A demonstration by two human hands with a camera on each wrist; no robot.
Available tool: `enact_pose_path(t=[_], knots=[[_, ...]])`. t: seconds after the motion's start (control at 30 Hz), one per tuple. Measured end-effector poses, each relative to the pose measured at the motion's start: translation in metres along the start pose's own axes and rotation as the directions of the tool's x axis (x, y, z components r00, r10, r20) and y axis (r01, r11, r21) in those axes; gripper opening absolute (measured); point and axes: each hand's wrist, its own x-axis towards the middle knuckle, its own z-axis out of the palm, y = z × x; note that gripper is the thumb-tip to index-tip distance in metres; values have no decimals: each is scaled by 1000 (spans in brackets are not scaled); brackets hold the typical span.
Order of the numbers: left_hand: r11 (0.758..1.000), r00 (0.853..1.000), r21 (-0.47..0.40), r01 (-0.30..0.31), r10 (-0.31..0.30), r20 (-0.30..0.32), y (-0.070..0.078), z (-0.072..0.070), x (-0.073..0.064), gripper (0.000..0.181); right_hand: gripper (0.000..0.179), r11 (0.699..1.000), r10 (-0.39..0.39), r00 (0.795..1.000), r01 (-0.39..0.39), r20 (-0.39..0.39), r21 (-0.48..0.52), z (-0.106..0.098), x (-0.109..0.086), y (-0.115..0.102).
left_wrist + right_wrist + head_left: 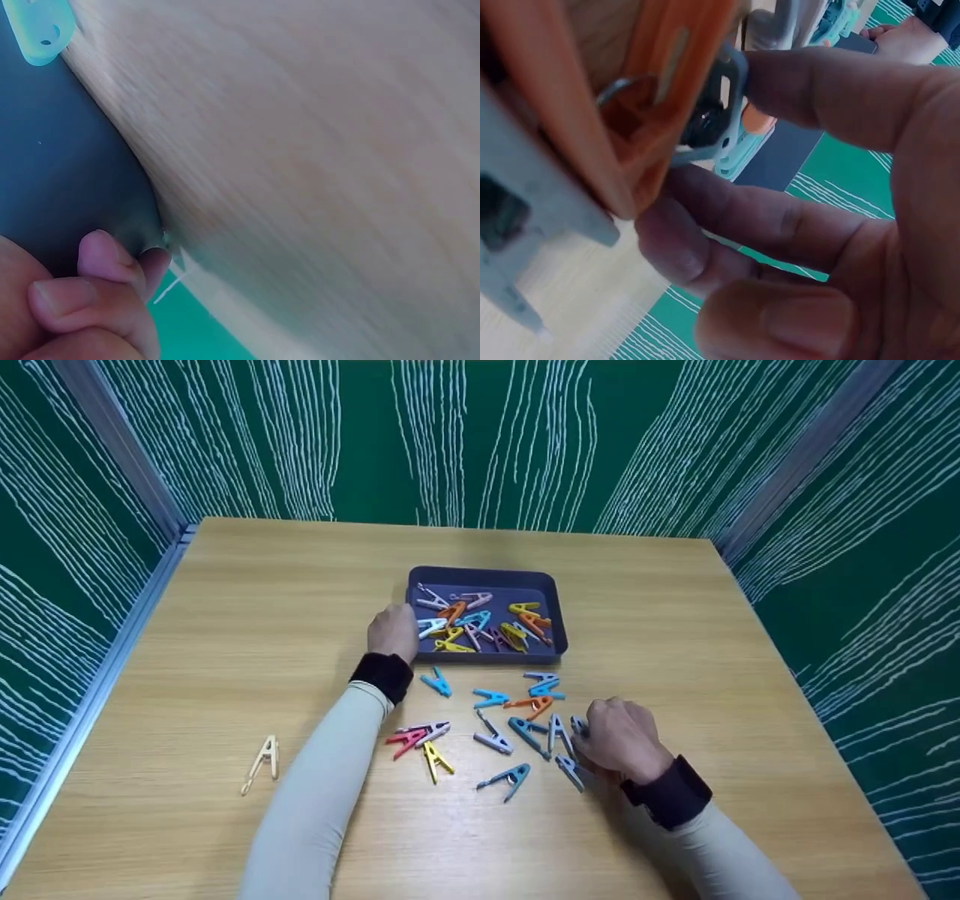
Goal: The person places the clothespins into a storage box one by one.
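Note:
My left hand (394,631) grips the left wall of a dark tray (487,658). In the left wrist view its curled fingers (97,300) lie at the tray's rim. Assorted clothespins lie inside the tray. My right hand (622,739) is low over the table, right of a loose group of clothespins. Its fingertips pinch a grey-blue clothespin (731,97), partly hidden by the fingers. An orange clothespin (641,180) stands close against those fingers in the right wrist view, and a pale grey clothespin (536,165) is beside it.
Between the hands lie several blue and grey clothespins, such as a teal one (531,735), plus a red clothespin (405,739) and a yellow clothespin (435,761). A cream clothespin (262,761) lies alone at left. Green walls (495,450) border the table.

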Motion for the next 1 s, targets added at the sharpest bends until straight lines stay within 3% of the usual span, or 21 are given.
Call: enact_pose_path(t=[0.13,0.23,0.4,0.67,1.0], knots=[[1000,1000,1,3,-3,9,-1,2,2,26,30,1000,20,997,-21,69,13,-4,0,-2],[1000,1000,4,-1,1,11,-2,4,3,25,27,999,32,998,-33,57,29,-9,2,-3],[1000,1000,17,-2,2,1,-3,4,4,25,21,996,1,996,7,-93,85,-19,9,-6],[999,1000,32,-7,8,-12,0,5,1,28,15,983,-5,965,53,-262,176,-33,34,-19],[999,999,37,-18,19,-27,0,4,0,26,20,975,2,936,76,-351,208,-48,82,-40]])
